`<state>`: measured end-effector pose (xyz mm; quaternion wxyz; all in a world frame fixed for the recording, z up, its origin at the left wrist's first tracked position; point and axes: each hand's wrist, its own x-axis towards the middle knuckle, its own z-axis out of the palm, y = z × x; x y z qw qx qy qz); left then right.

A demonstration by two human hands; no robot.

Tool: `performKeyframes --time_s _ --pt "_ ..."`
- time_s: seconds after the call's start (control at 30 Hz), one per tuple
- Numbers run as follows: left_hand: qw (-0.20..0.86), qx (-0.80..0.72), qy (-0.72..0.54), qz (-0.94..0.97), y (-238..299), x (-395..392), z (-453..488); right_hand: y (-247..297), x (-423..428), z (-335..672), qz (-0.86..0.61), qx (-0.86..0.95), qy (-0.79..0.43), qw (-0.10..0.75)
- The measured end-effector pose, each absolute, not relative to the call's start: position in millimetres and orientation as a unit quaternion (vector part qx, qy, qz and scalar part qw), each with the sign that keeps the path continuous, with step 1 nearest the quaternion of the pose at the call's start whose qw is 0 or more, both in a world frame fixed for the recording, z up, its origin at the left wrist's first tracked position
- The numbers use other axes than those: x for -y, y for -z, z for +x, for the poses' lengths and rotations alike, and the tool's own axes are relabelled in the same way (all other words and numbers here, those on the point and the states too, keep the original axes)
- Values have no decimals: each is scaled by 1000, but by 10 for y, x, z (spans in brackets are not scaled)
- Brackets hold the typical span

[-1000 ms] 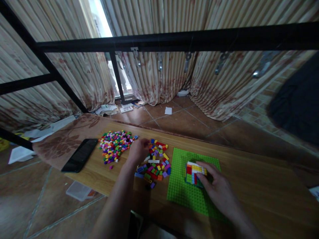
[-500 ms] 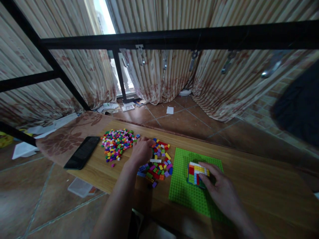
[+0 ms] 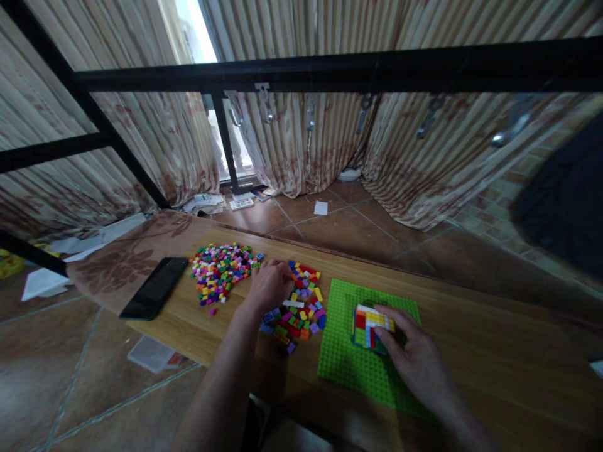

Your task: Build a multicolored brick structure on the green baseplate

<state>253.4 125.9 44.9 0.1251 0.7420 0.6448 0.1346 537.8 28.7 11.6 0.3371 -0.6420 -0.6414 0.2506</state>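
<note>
My right hand (image 3: 412, 351) grips a small block built of toy bricks (image 3: 366, 325), with white, yellow, red, blue and green on it. This block is over the green studded baseplate (image 3: 339, 339); whether it touches the plate I cannot tell. My left hand (image 3: 271, 285) is at the left edge of a loose pile of mixed bricks (image 3: 301, 304), its fingers curled down. The fingertips are mostly hidden, so anything between them does not show. Further left lies a heap of smaller colourful bricks (image 3: 219, 273).
A black phone (image 3: 154, 287) lies at the left end of the wooden table (image 3: 485, 339). Beyond the table runs a black metal bar (image 3: 301, 75) with hanging hooks, in front of striped curtains (image 3: 301, 150). A clear plastic box (image 3: 149, 353) is on the tiled floor.
My left hand has shifted slightly right along the loose bricks. My right hand and the brick block look almost unmoved.
</note>
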Motion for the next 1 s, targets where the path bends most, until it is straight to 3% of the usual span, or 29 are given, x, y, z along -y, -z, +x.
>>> performKeyframes --time_s 0.33,0.47,0.53,0.77,0.87,1.0 --pt "104 -661 -133 731 -399 -1239 2649 -110 -289 5379 -641 644 -244 338" --pt "114 -661 -189 717 -447 -1247 2601 -108 -294 5377 -638 644 -247 342" --pt "184 -645 -251 698 -530 -1236 2541 -116 -295 5371 -631 647 -251 347" --pt "647 -405 -384 520 -732 -951 2689 -315 -219 5284 -619 599 -193 470" --pt "736 -353 -349 459 -655 -802 2943 -421 -182 5179 -587 589 -242 500" --pt "773 -333 -301 448 -582 -701 3167 -492 -193 5004 -527 621 -339 471"
